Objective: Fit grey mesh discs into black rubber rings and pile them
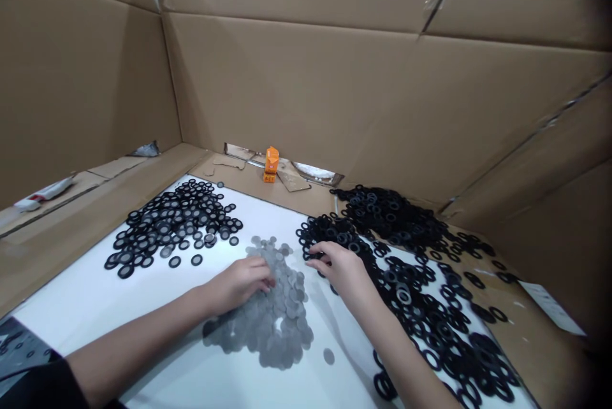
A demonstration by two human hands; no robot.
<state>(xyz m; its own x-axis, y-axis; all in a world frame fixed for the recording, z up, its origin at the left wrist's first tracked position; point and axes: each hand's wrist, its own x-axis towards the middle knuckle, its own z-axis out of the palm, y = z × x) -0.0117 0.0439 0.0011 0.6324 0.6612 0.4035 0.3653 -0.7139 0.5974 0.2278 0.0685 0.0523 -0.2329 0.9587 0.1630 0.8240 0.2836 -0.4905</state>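
A heap of thin grey discs (282, 326) is spread over the middle of the white board. My left hand (246, 280) rests at the heap's left side, fingers curled in and their tips down among the discs; what they hold, if anything, is hidden. Farther right, my right hand (337, 261) reaches the near left edge of a pile of black rings (329, 230). Its thumb and forefinger are apart, with the tips beside the rings and no piece visible between them. Black rings with grey centres (176, 218) form another pile at the back left.
Cardboard walls (296, 78) enclose the white board (157, 307) at the back and sides. A small orange box (271, 160) stands behind it. More black rings (392, 215) spill onto cardboard at right, near a white paper strip (549, 307). One loose grey disc (329, 356) lies in front.
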